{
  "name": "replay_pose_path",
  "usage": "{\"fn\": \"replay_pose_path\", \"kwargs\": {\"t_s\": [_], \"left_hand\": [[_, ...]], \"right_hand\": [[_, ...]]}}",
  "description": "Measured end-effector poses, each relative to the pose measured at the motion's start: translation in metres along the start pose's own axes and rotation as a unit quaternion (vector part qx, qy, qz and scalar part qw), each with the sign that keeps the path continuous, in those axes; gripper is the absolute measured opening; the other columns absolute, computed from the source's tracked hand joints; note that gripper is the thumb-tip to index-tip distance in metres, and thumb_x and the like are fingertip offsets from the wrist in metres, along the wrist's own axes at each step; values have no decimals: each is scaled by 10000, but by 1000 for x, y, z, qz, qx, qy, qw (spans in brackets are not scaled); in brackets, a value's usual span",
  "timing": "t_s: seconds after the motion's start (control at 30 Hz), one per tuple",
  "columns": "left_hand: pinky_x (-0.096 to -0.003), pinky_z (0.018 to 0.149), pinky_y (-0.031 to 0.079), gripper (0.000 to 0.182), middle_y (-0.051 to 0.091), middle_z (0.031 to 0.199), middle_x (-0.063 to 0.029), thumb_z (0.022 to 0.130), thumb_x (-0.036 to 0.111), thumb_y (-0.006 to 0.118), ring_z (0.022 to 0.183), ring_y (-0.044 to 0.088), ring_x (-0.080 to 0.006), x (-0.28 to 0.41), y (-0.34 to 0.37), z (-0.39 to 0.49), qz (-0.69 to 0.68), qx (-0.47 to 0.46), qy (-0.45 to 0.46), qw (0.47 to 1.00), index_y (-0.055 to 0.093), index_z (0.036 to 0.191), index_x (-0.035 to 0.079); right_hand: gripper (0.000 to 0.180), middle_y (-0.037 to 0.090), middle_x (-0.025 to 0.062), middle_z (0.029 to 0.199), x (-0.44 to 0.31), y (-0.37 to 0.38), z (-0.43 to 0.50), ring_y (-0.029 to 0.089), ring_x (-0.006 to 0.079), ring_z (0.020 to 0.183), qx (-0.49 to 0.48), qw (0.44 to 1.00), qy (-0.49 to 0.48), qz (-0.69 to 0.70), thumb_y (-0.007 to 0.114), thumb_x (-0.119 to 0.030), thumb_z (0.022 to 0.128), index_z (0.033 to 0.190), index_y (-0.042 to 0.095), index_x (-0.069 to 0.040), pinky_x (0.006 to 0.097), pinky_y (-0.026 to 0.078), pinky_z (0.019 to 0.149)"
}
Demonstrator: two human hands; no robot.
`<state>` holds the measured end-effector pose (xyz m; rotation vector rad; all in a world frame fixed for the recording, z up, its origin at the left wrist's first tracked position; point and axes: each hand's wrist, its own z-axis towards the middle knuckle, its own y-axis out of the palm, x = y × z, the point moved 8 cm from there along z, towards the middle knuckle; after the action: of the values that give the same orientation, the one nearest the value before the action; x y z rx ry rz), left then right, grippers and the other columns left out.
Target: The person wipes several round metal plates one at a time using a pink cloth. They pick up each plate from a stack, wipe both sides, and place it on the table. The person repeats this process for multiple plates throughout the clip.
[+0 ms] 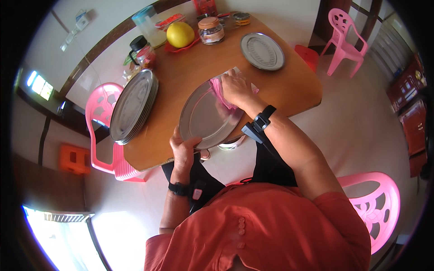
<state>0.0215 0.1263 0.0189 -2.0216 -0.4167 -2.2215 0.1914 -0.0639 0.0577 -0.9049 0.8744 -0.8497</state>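
My left hand (184, 145) grips the near left rim of an oval metal platter (206, 117), its thumb on top. The platter is tilted over the near edge of the wooden table (176, 74). With my right hand (235, 86) I press a pink cloth (221, 93) on the platter's far right part. Under and beyond that hand a pale, pink-edged piece, perhaps more cloth, shows. To the left stands a stack of several oval metal platters (132, 106). One more oval metal platter (262, 51) lies flat at the far right.
Along the table's far side stand a yellow round fruit (180, 35) on a red dish, a lidded glass jar (211, 31), a plastic pitcher (149, 27), a black-lidded bottle (139, 44) and a small tin (242, 19). Pink plastic chairs stand left (101, 101), far right (346, 50) and near right (390, 206).
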Motion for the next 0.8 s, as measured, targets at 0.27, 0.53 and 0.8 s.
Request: {"fn": "replay_pose_path", "kwargs": {"t_s": [0.27,0.53,0.8], "left_hand": [[-312,797,561,461,694,1010,-104,700,-118,643,875,681,-208,0,0,6,-13,4,-33,999,612,1154,-47],[-293,767,554,525,686,1000,-101,704,-118,632,860,675,-193,8,8,3,-19,-24,-41,999,585,1225,-67],[-295,740,574,485,688,995,-97,722,-107,635,840,682,-175,4,1,7,9,-29,-58,998,603,1200,-32]], "right_hand": [[199,641,163,1099,-103,-10,-35,658,369,981,9,959,-258,120,584,-107,820,980,665,-20,456,570,791],[273,656,185,1163,-47,-4,-8,684,362,987,-29,998,-55,-6,466,-153,949,1055,666,1,473,559,833],[197,639,162,1094,-87,-2,-24,651,360,991,-11,971,-221,90,612,-154,865,990,681,-19,471,533,845]]}}
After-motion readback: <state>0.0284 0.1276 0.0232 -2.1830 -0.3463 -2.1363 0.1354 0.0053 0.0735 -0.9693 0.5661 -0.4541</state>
